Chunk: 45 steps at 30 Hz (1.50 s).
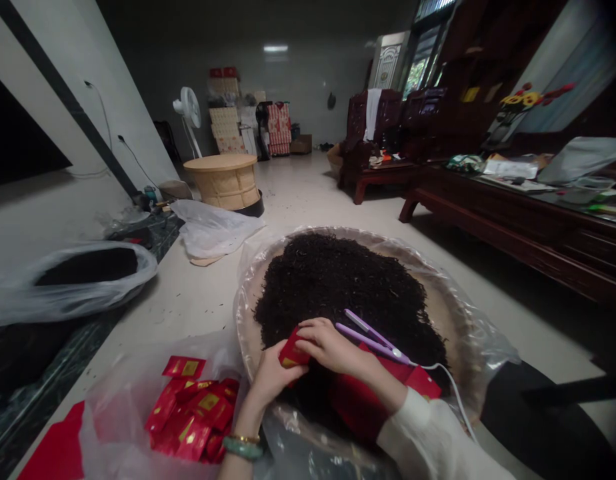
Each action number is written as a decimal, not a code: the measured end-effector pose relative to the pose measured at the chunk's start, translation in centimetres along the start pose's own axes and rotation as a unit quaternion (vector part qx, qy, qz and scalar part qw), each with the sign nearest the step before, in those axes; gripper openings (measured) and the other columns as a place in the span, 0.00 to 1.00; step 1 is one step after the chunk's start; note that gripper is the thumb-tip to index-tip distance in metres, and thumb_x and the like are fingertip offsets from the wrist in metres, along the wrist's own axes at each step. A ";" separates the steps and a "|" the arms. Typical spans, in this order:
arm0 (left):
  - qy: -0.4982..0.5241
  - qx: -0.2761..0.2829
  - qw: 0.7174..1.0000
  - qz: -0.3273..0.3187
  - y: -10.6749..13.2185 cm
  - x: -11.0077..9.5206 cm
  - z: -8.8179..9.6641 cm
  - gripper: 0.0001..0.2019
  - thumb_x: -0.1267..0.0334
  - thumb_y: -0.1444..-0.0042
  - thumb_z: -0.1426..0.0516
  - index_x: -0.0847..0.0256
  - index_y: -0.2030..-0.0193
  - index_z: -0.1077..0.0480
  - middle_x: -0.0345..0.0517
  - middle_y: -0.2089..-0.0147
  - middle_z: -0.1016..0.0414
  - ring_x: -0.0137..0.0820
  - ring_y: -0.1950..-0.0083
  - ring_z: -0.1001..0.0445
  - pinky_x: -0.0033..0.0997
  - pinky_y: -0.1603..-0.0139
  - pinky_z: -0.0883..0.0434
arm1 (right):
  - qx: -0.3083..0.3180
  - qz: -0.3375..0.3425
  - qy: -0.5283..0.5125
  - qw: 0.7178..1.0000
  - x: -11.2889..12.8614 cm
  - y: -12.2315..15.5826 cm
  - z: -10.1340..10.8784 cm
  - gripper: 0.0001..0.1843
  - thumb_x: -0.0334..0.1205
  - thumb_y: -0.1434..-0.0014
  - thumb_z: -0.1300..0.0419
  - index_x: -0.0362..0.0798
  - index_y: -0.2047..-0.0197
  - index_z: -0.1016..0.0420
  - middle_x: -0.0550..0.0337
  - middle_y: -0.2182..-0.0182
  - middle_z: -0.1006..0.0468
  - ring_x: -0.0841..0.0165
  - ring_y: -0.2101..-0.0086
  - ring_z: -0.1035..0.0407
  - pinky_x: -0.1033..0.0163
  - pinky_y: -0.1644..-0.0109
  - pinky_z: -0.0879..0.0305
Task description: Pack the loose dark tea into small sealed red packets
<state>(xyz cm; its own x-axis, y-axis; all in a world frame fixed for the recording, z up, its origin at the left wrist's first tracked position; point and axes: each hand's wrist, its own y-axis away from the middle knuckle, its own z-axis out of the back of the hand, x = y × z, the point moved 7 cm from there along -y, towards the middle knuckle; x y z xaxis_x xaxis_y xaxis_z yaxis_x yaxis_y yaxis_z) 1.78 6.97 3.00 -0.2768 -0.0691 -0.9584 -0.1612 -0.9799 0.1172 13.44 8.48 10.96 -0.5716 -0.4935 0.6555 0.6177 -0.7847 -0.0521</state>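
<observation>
Both my hands meet over the near left part of a round, plastic-lined tray (461,313) heaped with dark loose tea leaves (343,277). Between them is a small red packet (291,350) with a gold patch. My left hand (273,373) is closed around its lower side, and my right hand (325,343) curls its fingers over the top. Whether the packet is open at the top is hidden. On the leaves beside my right hand lies a purple hair straightener (375,340) with a white cord. More red packaging (358,397) lies partly under my right forearm.
A clear plastic bag (118,387) with several red packets (198,413) sits at left front. Another bag of dark leaves (88,267) stands at the far left. Beyond are a round wooden table (221,177), a fan (189,110), and a dark wooden table (488,220) on the right.
</observation>
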 end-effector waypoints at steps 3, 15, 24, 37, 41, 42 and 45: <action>0.059 -0.017 0.998 0.022 0.1 -0.1 -0.6 0.17 0.68 0.64 0.35 0.67 0.63 0.24 0.40 0.71 0.23 0.31 0.69 0.28 0.28 0.66 0.32 | -0.035 -0.026 0.004 0.999 0.2 0.7 1.9 0.10 0.38 0.39 0.40 0.48 0.53 0.23 0.55 0.58 0.20 0.63 0.54 0.30 0.57 0.45 0.43; 0.108 0.012 0.994 0.023 1.1 -0.9 -3.2 0.16 0.67 0.62 0.36 0.67 0.62 0.24 0.40 0.71 0.23 0.30 0.70 0.30 0.26 0.68 0.33 | 0.067 -0.018 0.098 0.993 0.8 1.7 1.5 0.10 0.42 0.40 0.37 0.47 0.70 0.22 0.58 0.71 0.23 0.64 0.63 0.32 0.61 0.54 0.43; 0.109 -0.041 0.993 0.030 1.0 -0.3 -3.6 0.11 0.61 0.62 0.35 0.68 0.73 0.25 0.42 0.77 0.25 0.32 0.73 0.29 0.28 0.71 0.33 | -0.128 -0.030 0.125 0.983 1.4 1.9 2.8 0.24 0.54 0.45 0.35 0.46 0.52 0.27 0.52 0.60 0.26 0.59 0.58 0.33 0.59 0.56 0.38; 0.191 0.083 0.973 0.097 3.1 0.0 -4.8 0.26 0.63 0.67 0.30 0.66 0.58 0.28 0.47 0.63 0.20 0.38 0.63 0.22 0.34 0.60 0.27 | -0.068 -0.067 0.181 0.979 -1.3 0.7 1.1 0.27 0.60 0.40 0.44 0.47 0.77 0.24 0.58 0.78 0.22 0.68 0.75 0.30 0.64 0.72 0.57; 0.221 0.102 0.964 0.104 3.3 0.1 -5.4 0.29 0.55 0.64 0.29 0.66 0.55 0.29 0.51 0.62 0.19 0.39 0.65 0.20 0.35 0.63 0.26 | -0.057 -0.093 0.188 0.976 -1.1 0.7 0.9 0.27 0.61 0.39 0.45 0.48 0.77 0.22 0.57 0.78 0.21 0.68 0.75 0.29 0.64 0.72 0.57; 0.230 0.109 0.961 0.111 3.3 0.1 -5.7 0.30 0.51 0.62 0.31 0.65 0.53 0.29 0.52 0.62 0.19 0.39 0.67 0.20 0.35 0.65 0.26 | -0.051 -0.095 0.192 0.975 -1.0 0.7 0.7 0.27 0.61 0.39 0.45 0.48 0.76 0.22 0.57 0.77 0.20 0.68 0.75 0.29 0.64 0.72 0.56; 0.239 0.120 0.955 0.132 3.4 -0.1 -6.1 0.31 0.42 0.57 0.35 0.67 0.54 0.28 0.52 0.66 0.19 0.39 0.70 0.20 0.33 0.69 0.26 | -0.032 -0.097 0.197 0.975 -0.7 0.7 0.3 0.26 0.60 0.39 0.45 0.48 0.75 0.21 0.56 0.76 0.19 0.68 0.75 0.29 0.64 0.72 0.56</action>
<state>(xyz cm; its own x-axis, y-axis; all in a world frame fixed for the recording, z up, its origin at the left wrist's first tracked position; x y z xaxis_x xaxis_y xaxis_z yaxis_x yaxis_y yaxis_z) 6.99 2.52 1.88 0.1159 -0.4405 -0.8902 -0.3745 -0.8495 0.3716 14.45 8.41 10.65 -0.8453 -0.4288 0.3188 0.4492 -0.8934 -0.0105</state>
